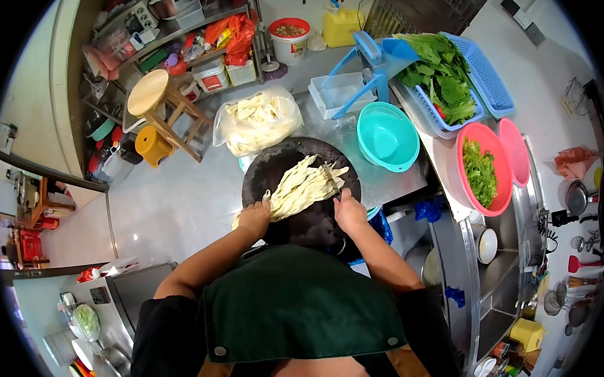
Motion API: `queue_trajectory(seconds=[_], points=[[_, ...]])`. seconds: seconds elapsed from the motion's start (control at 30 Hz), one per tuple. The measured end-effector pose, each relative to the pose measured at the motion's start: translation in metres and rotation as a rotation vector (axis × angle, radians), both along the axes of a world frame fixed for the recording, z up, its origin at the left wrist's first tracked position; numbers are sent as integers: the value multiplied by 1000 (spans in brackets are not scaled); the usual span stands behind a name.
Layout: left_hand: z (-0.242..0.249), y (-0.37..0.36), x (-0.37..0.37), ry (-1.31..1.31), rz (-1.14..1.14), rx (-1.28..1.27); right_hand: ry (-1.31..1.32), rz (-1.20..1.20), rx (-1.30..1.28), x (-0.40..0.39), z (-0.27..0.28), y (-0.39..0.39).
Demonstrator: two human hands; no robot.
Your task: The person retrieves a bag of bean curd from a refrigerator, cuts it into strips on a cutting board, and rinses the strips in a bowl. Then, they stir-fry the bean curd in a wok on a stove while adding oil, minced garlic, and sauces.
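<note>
A bunch of pale yellow, wrinkled strips, which look like tofu skin (300, 190), lies across a round dark chopping block (307, 234). My left hand (255, 217) is closed on the near left end of the bunch. At the right side of the block, my right hand (350, 212) grips the handle of a knife (333, 179). Its blade reaches into the far right end of the strips and is partly hidden among them. Just beyond the block, a clear plastic bag (288, 115) holds more of the same pale strips.
Right of the block stands a turquoise basin (388, 140); behind it is a blue-handled device (370, 54). Leafy greens fill a blue basket (474, 115), and a pink basin (478, 194) holds chopped greens. A wooden stool (149, 93) stands left, a metal sink (495, 278) right.
</note>
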State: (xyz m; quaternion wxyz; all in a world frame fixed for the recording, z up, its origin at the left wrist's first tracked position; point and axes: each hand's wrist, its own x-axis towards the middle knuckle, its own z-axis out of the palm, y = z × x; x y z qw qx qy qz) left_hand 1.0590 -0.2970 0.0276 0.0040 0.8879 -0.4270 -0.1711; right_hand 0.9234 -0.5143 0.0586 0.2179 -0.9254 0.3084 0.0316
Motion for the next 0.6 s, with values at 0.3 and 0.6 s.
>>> queue_trajectory(seconds=[0.3,0.6], points=[[2,-1,-5,0,25,39,21,131,74,20,38,12],[6,-5,-6,-22,39,64,53,85,120,33,22,16]])
